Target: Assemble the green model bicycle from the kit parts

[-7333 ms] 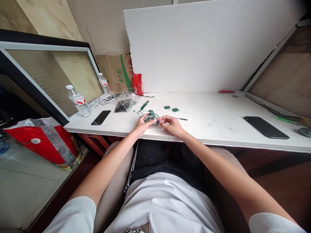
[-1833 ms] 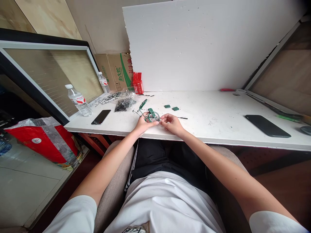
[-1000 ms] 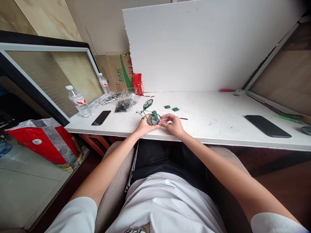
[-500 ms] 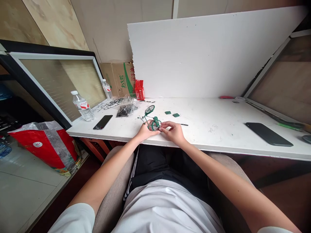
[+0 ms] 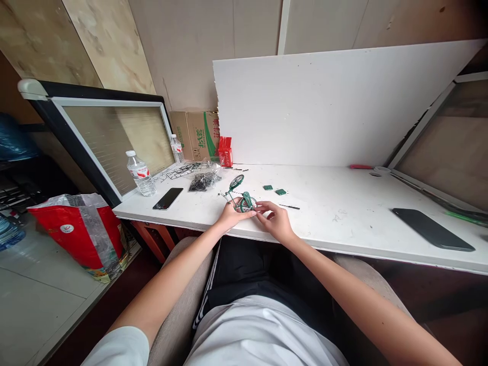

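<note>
A small green model bicycle [image 5: 246,199] is held just above the front of the white table, its front wheel pointing away to the upper left. My left hand [image 5: 231,216] is closed around its frame and rear part from the left. From the right, my right hand [image 5: 275,219] pinches at the rear wheel with thumb and fingertips. Whether a tiny part sits between those fingertips I cannot make out. Beyond the hands lie two small green pieces [image 5: 280,191] and a thin dark stick [image 5: 290,207].
On the left of the table [image 5: 324,223] are a phone [image 5: 168,199], a water bottle [image 5: 140,174], a clear bag of black parts [image 5: 204,180] and black part frames [image 5: 179,172]. A red box [image 5: 225,151] stands behind. At right lies another dark phone [image 5: 432,229].
The camera view has tilted up and shifted left, so everything appears lower and further right. Both hands stay at the model bicycle, the right fingers slightly more spread by its rear wheel.
</note>
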### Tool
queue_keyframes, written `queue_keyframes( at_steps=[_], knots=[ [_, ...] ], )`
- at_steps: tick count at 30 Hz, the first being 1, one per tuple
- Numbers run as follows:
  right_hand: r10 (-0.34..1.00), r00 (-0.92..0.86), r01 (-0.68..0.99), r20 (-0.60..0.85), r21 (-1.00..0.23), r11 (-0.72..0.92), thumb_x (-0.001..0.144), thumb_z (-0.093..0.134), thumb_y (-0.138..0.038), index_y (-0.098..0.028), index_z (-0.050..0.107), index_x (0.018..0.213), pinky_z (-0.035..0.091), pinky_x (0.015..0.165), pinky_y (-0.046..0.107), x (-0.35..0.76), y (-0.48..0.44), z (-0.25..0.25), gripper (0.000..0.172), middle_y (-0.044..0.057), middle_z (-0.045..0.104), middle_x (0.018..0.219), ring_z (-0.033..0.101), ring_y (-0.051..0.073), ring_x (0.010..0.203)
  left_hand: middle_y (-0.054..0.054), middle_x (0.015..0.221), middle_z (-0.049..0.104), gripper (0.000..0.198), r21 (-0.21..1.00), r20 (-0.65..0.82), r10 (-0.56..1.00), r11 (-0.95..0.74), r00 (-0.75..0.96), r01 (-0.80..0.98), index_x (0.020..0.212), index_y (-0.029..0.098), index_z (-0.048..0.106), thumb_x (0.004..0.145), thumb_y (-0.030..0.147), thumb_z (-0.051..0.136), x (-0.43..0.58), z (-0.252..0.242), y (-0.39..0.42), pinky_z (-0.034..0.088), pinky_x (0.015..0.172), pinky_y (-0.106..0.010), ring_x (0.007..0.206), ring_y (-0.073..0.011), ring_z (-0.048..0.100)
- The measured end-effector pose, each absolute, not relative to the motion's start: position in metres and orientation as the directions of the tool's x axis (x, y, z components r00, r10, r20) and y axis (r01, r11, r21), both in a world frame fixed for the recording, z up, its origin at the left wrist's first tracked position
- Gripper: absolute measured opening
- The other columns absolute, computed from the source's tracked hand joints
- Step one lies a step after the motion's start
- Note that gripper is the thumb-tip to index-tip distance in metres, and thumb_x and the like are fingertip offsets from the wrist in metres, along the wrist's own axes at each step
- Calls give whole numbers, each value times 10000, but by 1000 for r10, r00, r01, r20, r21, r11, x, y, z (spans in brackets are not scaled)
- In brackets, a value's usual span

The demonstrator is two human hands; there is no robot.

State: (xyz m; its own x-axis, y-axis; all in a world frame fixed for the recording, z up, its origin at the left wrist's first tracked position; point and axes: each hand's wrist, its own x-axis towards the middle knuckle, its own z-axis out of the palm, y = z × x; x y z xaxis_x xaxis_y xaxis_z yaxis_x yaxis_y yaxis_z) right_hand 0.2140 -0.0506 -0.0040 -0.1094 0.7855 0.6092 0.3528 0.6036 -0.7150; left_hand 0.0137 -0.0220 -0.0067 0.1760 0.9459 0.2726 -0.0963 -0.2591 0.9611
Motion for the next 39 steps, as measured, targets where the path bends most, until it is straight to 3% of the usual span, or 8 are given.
queue_keyframes(
  at_steps=[6, 22, 39],
  knots=[
    [818, -91, 336, 568, -756, 562, 911, 741, -358, -244, 727, 1180, 600, 725, 376, 215, -50, -2, 292, 80, 836, 1035, 798, 274, 958, -93, 1184, 791, 617, 958, 286, 940, -287, 188, -23, 1168, 171, 730, 661, 383, 1009, 13, -7, -20, 569, 947, -336, 1022, -214, 746],
    [818, -54, 304, 572, -771, 559, 887, 720, -330, -230, 722, 1060, 532, 660, 314, 216, -48, -6, 200, 59, 800, 968, 753, 235, 907, -100, 1143, 813, 616, 966, 257, 934, -258, 249, -30, 1127, 173, 730, 620, 360, 1027, 13, -2, -23, 590, 956, -354, 1022, -237, 770],
    [830, -60, 315, 554, -779, 542, 885, 741, -363, -230, 722, 1022, 566, 689, 339, 215, -48, -4, 193, 70, 802, 989, 741, 243, 904, -104, 1096, 812, 703, 982, 191, 952, -185, 237, -46, 1149, 143, 731, 559, 355, 1049, 12, -3, -21, 583, 952, -368, 950, -213, 759]
  ],
)
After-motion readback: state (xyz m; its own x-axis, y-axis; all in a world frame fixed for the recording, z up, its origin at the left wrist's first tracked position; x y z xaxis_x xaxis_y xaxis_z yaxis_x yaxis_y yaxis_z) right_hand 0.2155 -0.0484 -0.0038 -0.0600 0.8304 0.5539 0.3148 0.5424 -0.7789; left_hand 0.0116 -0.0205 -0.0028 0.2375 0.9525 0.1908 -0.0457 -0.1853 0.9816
